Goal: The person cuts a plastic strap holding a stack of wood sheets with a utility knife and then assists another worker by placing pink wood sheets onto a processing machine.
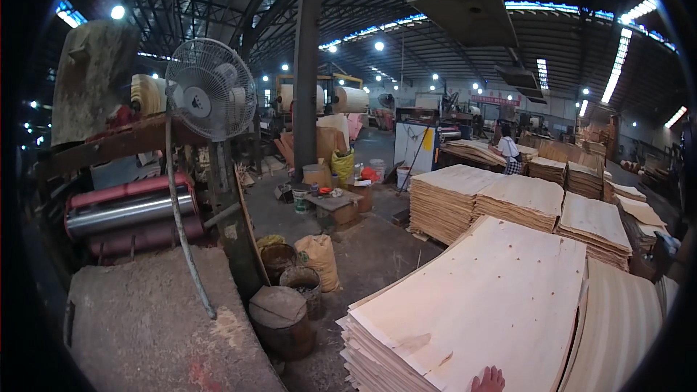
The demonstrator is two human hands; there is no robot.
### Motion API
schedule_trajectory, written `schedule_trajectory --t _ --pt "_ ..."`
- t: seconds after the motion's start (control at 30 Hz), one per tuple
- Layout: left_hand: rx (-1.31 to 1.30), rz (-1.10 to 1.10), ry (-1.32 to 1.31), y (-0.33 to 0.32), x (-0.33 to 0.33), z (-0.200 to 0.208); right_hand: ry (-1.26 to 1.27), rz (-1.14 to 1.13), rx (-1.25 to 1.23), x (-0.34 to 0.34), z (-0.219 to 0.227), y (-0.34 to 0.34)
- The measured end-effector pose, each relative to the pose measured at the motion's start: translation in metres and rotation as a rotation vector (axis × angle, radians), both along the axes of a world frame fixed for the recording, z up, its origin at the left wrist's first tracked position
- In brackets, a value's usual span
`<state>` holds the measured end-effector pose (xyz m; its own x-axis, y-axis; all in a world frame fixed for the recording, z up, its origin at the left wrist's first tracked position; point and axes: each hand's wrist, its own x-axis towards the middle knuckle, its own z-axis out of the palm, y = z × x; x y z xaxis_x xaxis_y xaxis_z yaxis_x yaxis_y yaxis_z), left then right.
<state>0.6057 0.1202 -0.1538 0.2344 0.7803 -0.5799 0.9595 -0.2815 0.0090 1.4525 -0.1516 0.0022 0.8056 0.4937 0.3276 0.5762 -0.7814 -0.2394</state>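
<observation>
A plywood workshop seen from a worker's head: at far left, a machine with red and steel rollers (131, 210) sits behind a rough grey slab (152, 319), and a white pedestal fan (210, 88) stands above on a bent pole. Just right of the slab, three dark round buckets (282, 319) cluster on the concrete floor; the nearest is covered by a lid, while the two behind are open-topped (their contents are too dim to tell). A tan sack (319, 258) leans beside them, and farther back a yellow bag (343, 165) stands near a low table crowded with small pots.

At bottom centre, only the fingertips of one hand (488, 380) enter the frame, fingers spread and lying flat on the top sheet of the nearest stack of pale wood veneer (479, 297); it grips nothing, and which hand it is cannot be told. The other hand is out of sight.

To the right, more veneer stacks (523, 203) run back in rows, and a person in a white top (508, 152) works among them under the hall's roof lights.
</observation>
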Motion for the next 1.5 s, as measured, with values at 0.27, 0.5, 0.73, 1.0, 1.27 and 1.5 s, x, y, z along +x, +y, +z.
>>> schedule_trajectory --t 0.27,0.5,0.73,1.0,1.27,1.5 --pt "0.017 -0.149 -0.061 0.003 -0.006 -0.005 0.018 -0.023 0.014 -0.002 0.000 0.000" --pt "-0.006 -0.013 -0.108 0.001 -0.005 0.001 0.030 -0.025 0.003 -0.003 0.001 0.000" --pt "-0.047 0.000 -0.208 -0.006 -0.002 0.012 0.030 -0.020 0.002 -0.001 0.000 0.001" --pt "-0.096 0.191 -0.304 -0.010 0.030 0.057 0.055 -0.014 0.021 -0.001 0.000 0.000" --pt "-0.019 -0.018 -0.171 -0.002 0.007 0.023 0.065 -0.017 0.019 -0.001 0.000 -0.001" --pt "-0.077 -0.067 -0.149 -0.003 0.011 0.028 0.097 -0.021 0.031 -0.003 0.005 0.000"
